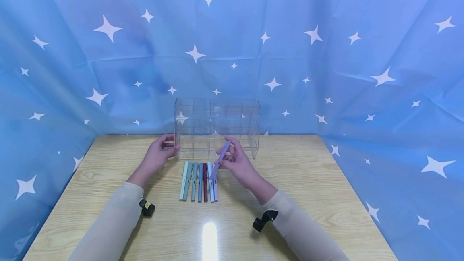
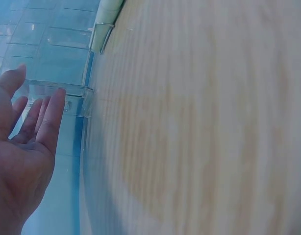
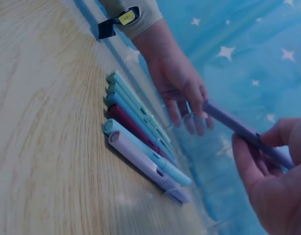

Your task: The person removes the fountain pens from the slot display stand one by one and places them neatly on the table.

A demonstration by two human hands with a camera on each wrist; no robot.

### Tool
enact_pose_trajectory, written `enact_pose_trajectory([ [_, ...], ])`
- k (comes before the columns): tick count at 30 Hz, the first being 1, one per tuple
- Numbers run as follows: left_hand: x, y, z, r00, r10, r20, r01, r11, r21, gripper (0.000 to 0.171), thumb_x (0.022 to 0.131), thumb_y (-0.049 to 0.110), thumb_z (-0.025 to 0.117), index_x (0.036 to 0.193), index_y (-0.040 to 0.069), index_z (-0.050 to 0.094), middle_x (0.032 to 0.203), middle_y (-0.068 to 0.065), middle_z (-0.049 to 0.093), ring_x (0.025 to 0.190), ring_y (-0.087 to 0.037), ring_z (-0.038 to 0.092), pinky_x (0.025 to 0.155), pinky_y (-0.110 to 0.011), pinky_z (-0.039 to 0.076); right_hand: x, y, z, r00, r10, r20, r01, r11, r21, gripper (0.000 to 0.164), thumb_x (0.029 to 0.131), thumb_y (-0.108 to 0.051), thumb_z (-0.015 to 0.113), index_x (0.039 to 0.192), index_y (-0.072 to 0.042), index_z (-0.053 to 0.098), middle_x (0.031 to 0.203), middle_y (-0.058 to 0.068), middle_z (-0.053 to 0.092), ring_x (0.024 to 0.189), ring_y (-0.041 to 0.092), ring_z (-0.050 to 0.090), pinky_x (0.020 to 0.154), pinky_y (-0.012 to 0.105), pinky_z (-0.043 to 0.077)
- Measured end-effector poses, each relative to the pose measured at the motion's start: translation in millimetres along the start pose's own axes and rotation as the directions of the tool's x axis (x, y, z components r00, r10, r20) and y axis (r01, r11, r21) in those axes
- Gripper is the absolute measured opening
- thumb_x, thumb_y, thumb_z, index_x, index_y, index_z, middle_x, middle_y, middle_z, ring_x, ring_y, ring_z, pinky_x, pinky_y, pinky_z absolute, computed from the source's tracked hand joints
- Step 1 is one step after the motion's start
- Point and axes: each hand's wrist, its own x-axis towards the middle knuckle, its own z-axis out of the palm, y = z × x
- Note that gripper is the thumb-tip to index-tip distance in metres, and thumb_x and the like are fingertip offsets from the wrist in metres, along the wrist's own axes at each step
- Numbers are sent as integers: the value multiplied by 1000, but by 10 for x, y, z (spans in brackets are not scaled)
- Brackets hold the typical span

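My right hand (image 1: 239,166) pinches a purple pen (image 1: 222,156) between thumb and fingers, holding it slanted over the right end of a row of pens. My left hand (image 1: 158,155) is at the left side of a clear acrylic organizer (image 1: 210,142), its fingers extended by the wall in the left wrist view. On the table in front of the organizer lie several capped pens side by side: mint, teal, a blue pen (image 1: 200,182), a dark red pen (image 1: 205,182), light blue and a lavender pen (image 3: 140,157) at the right end.
The organizer, divided into compartments, stands near the back edge of the wooden table (image 1: 301,196). A blue curtain with white stars (image 1: 232,31) hangs behind and along both sides. Each sleeve carries a small black wrist camera (image 1: 146,208).
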Motion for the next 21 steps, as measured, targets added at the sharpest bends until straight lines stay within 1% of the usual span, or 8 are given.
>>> enact_pose_trajectory([
  [2, 3, -11, 3, 1000, -3, -6, 3, 1000, 4, 61, 111, 12, 69, 164, -3, 42, 154, -32, 53, 143, -46, 54, 105, -48, 63, -9, 8, -7, 1000, 7, -2, -7, 1000, -20, 89, 98, 18, 63, 171, -21, 32, 143, 30, 57, 112, 35, 71, 100, 49, 66],
  [3, 2, -11, 4, 1000, -4, -8, 4, 1000, 8, 60, 111, 12, 69, 163, -3, 43, 154, -32, 53, 143, -46, 54, 104, -46, 63, -15, 9, -10, 1000, 12, -3, -12, 999, -30, 89, 98, 18, 64, 171, -22, 33, 142, 31, 57, 110, 32, 71, 99, 48, 66],
  [7, 8, -19, 8, 1000, -9, -19, 9, 1000, 18, 59, 110, 13, 71, 161, -2, 46, 152, -29, 56, 142, -44, 56, 101, -38, 65, -37, 26, -32, 999, 36, -8, -36, 997, -66, 93, 97, 16, 67, 173, -27, 35, 143, 35, 52, 108, 25, 69, 99, 46, 66],
  [10, 17, -34, 1, 1000, -8, -20, 8, 1000, 18, 59, 110, 14, 72, 161, -1, 46, 151, -28, 56, 142, -43, 56, 100, -36, 65, -49, 45, -51, 999, 49, -7, -49, 995, -87, 96, 96, 15, 69, 175, -27, 32, 142, 34, 50, 110, 25, 68, 99, 44, 66],
  [14, 19, -43, -11, 1000, -6, -18, 6, 1000, 16, 59, 110, 15, 72, 161, -1, 47, 152, -28, 56, 142, -43, 56, 101, -38, 65, -63, 65, -82, 998, 59, 4, -58, 993, -105, 100, 95, 16, 68, 176, -27, 29, 137, 26, 52, 112, 30, 67, 99, 44, 66],
  [15, 18, -43, -15, 1000, -6, -16, 6, 1000, 17, 59, 110, 16, 72, 160, -1, 47, 153, -28, 55, 142, -43, 55, 101, -38, 65, -67, 68, -91, 998, 61, 9, -60, 992, -106, 101, 94, 16, 68, 177, -27, 28, 137, 26, 52, 113, 31, 66, 100, 44, 65],
  [18, 19, -42, -21, 1000, -10, -17, 10, 1000, 19, 59, 110, 17, 73, 160, 0, 47, 153, -27, 55, 142, -43, 55, 100, -37, 65, -79, 72, -117, 997, 71, 25, -67, 990, -121, 101, 94, 16, 68, 177, -28, 28, 138, 29, 52, 115, 33, 66, 99, 44, 65],
  [21, 17, -39, -19, 1000, -6, -16, 6, 1000, 25, 60, 110, 18, 74, 160, -1, 47, 152, -27, 56, 142, -43, 56, 100, -36, 65, -86, 83, -147, 996, 74, 44, -66, 986, -155, 101, 94, 13, 69, 177, -25, 26, 137, 35, 53, 111, 31, 67, 97, 42, 66],
])
